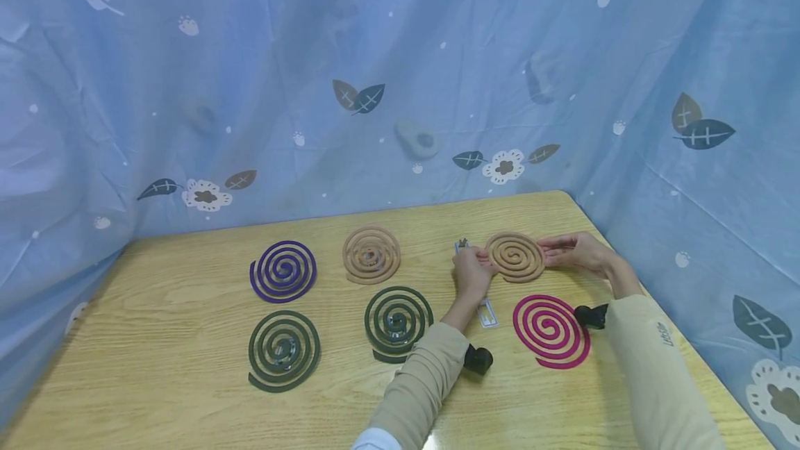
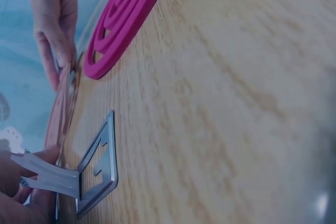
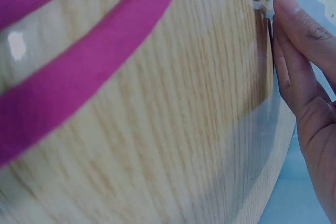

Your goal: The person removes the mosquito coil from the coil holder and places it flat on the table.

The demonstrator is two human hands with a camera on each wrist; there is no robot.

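A tan mosquito coil (image 1: 516, 257) is held by its edges between both hands, close over the table at the back right. My left hand (image 1: 473, 271) pinches its left edge. My right hand (image 1: 578, 254) pinches the opposite edge between thumb and fingers, the thumb uppermost in the right wrist view. A metal coil stand (image 2: 100, 166) is by the left hand; its cut-out foot is on the table and its bent strip overlaps the fingers in the left wrist view. The left hand covers the stand's middle in the head view. Nearer me lies a pink coil (image 1: 551, 331).
To the left lie a purple coil (image 1: 283, 271), another tan coil (image 1: 371, 255) and two dark green coils, one left (image 1: 284, 351) and one near the left forearm (image 1: 398, 325). Metal shows through several of their centres. A blue patterned curtain (image 1: 400, 89) hangs behind the wooden table (image 1: 187, 408).
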